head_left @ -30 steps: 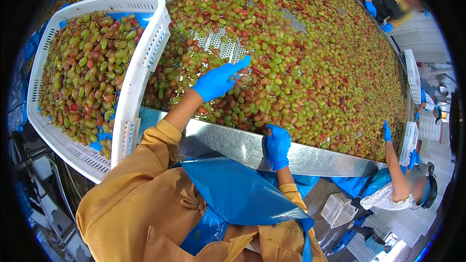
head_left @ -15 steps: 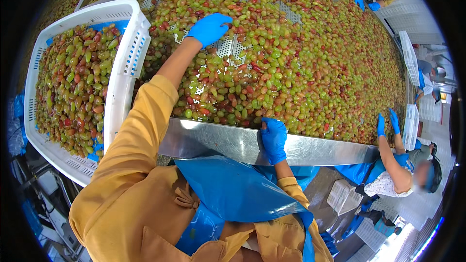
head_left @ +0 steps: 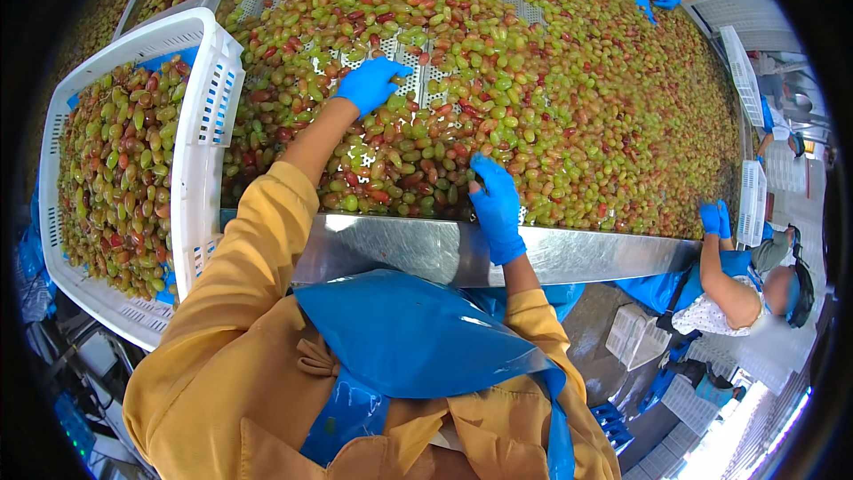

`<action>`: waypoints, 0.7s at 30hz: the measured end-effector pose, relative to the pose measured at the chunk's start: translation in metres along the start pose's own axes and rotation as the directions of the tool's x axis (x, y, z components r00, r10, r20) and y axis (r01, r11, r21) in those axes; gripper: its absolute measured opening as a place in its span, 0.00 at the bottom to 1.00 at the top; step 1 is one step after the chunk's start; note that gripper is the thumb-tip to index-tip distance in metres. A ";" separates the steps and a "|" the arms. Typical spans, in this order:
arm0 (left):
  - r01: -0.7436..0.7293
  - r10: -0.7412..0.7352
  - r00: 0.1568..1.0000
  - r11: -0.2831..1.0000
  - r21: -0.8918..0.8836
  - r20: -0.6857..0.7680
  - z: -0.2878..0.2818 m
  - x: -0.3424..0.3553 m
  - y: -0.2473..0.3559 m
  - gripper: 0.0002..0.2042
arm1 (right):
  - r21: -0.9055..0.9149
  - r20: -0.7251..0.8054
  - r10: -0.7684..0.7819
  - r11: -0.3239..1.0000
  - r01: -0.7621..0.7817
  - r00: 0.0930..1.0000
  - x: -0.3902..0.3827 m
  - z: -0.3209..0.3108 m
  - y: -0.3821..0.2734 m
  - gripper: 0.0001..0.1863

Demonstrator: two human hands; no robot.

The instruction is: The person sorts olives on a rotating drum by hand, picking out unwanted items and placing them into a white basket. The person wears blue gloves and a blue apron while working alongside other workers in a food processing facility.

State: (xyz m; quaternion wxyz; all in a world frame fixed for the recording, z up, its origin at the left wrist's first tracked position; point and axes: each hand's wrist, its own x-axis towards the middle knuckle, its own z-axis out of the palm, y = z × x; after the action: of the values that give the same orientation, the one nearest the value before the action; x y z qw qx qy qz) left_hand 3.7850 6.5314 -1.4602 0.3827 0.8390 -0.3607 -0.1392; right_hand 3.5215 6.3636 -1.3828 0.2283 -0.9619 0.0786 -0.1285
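A layer of red and green grapes [head_left: 551, 116] covers the metal sorting table, whose perforated plate [head_left: 410, 76] shows through in thin patches. My left hand [head_left: 369, 86], in a blue glove, hovers at one such bare patch with its fingers stretched to the right. No grape shows in it. At the table's near side, my right hand [head_left: 498, 210], gloved too, reaches over the raised metal edge [head_left: 382, 244]. Its fingers are extended and the thumb stands apart, with the fingertips at the grapes.
A white plastic crate [head_left: 191, 151] full of grapes, with a blue liner, stands on the left. Co-workers' gloved hands [head_left: 653, 2] are at the far right, others [head_left: 715, 218] at the right end. A white crate [head_left: 636, 338] sits on the floor.
My right hand has let go of the table's metal edge and moved forward onto the grapes. My left hand has come slightly nearer and to the left.
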 end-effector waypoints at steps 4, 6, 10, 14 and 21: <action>0.158 -0.157 0.987 0.987 0.039 -0.023 -0.016 -0.023 0.005 0.16 | 0.010 0.329 0.014 1.000 -0.018 0.944 0.050 0.000 -0.052 0.19; 0.060 -0.060 0.998 0.998 0.001 -0.035 -0.011 -0.027 -0.003 0.13 | -0.186 0.349 -0.152 0.956 0.227 0.925 0.045 0.028 -0.060 0.21; -0.205 0.213 0.968 0.976 0.069 -0.130 0.001 -0.023 -0.015 0.11 | -0.327 0.380 -0.196 0.886 0.329 0.904 0.048 0.048 -0.035 0.28; -0.213 0.207 0.976 0.972 0.097 0.063 -0.001 0.011 0.028 0.15 | -0.310 0.296 -0.042 0.941 0.137 0.954 0.057 0.014 0.000 0.30; -0.250 0.193 0.958 0.926 0.284 0.213 0.047 0.093 0.051 0.15 | 0.003 0.040 0.419 0.908 -0.419 0.907 0.040 -0.038 0.085 0.21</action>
State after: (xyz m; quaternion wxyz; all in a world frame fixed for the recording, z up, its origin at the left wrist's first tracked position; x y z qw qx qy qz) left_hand 3.8009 6.4164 -1.4500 0.2260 0.8258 -0.5043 -0.1127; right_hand 3.5414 6.2639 -1.3801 0.2575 -0.9236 0.2780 -0.0584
